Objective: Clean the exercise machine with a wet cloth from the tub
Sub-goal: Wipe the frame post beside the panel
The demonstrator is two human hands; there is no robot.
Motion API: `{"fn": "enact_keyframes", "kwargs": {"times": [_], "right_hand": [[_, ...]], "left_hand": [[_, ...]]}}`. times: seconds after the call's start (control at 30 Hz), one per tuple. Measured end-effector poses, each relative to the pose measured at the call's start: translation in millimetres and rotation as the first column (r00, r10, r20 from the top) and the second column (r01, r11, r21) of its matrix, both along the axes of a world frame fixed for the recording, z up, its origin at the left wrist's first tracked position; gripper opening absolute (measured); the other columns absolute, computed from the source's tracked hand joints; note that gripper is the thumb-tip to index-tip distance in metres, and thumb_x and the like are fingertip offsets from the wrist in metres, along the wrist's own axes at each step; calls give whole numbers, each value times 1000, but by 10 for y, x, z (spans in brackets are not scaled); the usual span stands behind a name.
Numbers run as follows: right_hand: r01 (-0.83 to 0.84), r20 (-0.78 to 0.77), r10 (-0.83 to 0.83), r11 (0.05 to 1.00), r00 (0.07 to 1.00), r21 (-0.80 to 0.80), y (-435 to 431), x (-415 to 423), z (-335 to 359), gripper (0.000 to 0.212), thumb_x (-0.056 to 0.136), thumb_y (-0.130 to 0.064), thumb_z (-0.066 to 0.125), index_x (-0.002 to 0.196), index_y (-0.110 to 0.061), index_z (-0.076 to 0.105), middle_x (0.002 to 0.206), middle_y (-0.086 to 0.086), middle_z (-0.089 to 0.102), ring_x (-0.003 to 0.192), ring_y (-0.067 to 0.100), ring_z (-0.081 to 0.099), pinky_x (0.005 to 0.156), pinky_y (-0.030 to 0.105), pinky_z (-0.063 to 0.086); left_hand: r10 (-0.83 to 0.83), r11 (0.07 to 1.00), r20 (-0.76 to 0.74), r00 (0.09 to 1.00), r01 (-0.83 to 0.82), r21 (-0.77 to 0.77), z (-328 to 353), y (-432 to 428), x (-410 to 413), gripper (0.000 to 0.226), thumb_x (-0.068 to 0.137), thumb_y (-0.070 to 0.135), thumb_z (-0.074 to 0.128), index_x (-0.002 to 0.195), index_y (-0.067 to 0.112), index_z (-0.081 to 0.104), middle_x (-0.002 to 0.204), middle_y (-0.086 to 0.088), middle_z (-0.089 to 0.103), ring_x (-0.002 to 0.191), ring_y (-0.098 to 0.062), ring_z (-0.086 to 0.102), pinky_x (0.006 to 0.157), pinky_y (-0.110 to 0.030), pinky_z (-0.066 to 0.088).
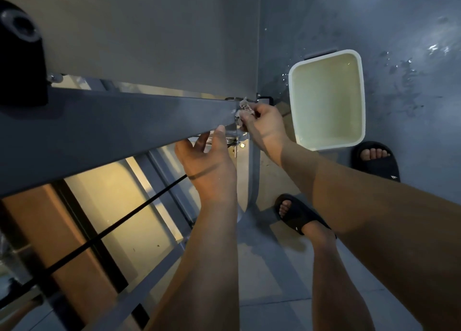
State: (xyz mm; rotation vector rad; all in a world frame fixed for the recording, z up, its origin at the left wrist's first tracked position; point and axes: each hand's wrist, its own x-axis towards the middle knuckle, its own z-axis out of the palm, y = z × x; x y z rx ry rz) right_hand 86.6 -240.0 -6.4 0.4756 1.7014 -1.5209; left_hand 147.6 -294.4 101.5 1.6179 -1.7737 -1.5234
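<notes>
**A:** What is the right hand (264,123) doing?

**B:** Its fingers are curled tight round a small bunched cloth (243,109). It presses the cloth against the far end of the grey beam (112,123) of the exercise machine (159,173).

**A:** And the left hand (207,161)?

**B:** It holds nothing. The fingers are straight, the thumb stands apart, and the fingertips touch the beam's lower edge just beside the cloth. The two hands are near each other but do not touch.

**A:** How much of the cloth can you see?

**B:** Only a pale, crumpled bit sticking out above the knuckles. The rest is hidden in the grip.

**A:** What lies round the hands?

**B:** A thin black cable (112,228) runs slantwise under the beam, from the lower left up towards the left wrist. Below it are more grey bars of the frame.

**A:** Where is the tub?

**B:** The tub (291,91) is pale and rectangular. It stands on the grey floor (399,31) to the right of the beam's end, near the right hand but apart from it. There is clear water in it.

**A:** Anything further out?

**B:** Wet splashes shine on the floor beyond the tub. The person's feet are in black slippers. The right slipper (376,161) is just beside the tub's near corner, and the left slipper (296,213) is closer in, under the right forearm.
</notes>
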Motion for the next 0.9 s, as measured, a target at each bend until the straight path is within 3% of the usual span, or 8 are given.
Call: {"fn": "enact_keyframes", "kwargs": {"times": [0.13,0.3,0.43,0.5,0.63,0.73,0.77,0.9], "right_hand": [[-27,-100,36,996,994,88,-83,-55,116,24,102,-14,59,122,-7,72,105,2,71,94,12,64,80,11,51],[-57,-255,82,993,963,103,-57,56,326,22,98,-10,60,113,-11,76,109,8,71,101,17,65,89,24,51],[-117,-193,140,985,971,125,-44,-43,222,25,99,-8,59,120,-7,73,111,2,71,99,11,65,74,-1,41],[-126,-176,151,981,973,145,-57,-78,177,25,100,-8,58,119,-7,75,110,2,73,104,17,67,74,1,41],[-88,-274,102,994,956,61,-17,92,411,21,96,-12,64,113,-13,76,112,3,70,103,16,68,93,28,55],[-97,-336,108,994,936,49,4,119,451,21,94,-16,64,111,-10,75,112,10,67,101,22,68,94,37,56],[-93,-310,100,995,945,38,-31,72,403,22,92,-16,61,108,-10,75,109,11,68,98,24,69,92,41,58],[-136,-267,173,979,948,151,-98,-61,383,22,96,-6,58,108,-7,77,99,6,70,97,21,67,84,23,52]], "left_hand": [[35,999,-25,999,-35,2,-14,6,-25,57,88,2,76,138,14,53,129,-4,67,112,-16,69,81,-12,53],[70,997,-48,996,-69,29,-5,44,-70,56,89,-2,73,138,14,52,127,-6,68,114,-19,68,83,-15,53],[80,995,-77,994,-75,61,-2,58,-68,55,90,-2,73,138,17,54,126,-4,69,115,-18,68,81,-13,53],[75,995,-92,993,-69,69,1,40,-70,53,89,-3,72,136,15,55,125,-8,69,115,-22,68,81,-13,53],[92,989,-104,990,-78,129,54,14,-78,47,89,-8,66,132,10,60,104,-2,72,93,-20,65,82,-19,51],[111,984,-131,985,-90,154,105,23,-85,45,91,-9,60,132,8,60,94,8,72,87,-12,59,104,-32,48],[118,983,-122,985,-98,157,141,29,-95,42,93,-8,60,130,10,62,89,13,73,85,-6,63,101,-30,51],[169,972,-102,980,-148,183,248,16,-112,35,96,-6,59,114,23,69,83,17,75,84,1,69,88,-24,51]]}}
